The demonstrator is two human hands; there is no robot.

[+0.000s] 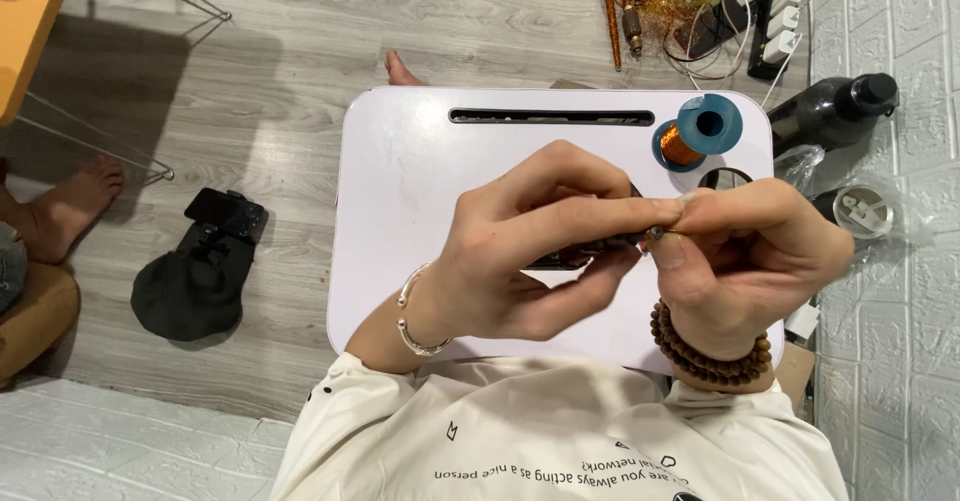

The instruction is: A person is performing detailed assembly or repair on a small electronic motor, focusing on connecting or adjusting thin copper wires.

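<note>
Fingers of both hands pinch a small dark part (585, 253), lying left-right.

White counter (400, 191); blue spool (700, 131) of copper-orange wire; brown bead bracelet (700, 353); silver bangle (412, 311); grey wood-grain floor (260, 81); black bottle (830, 111); cream shirt (540, 431)
</note>
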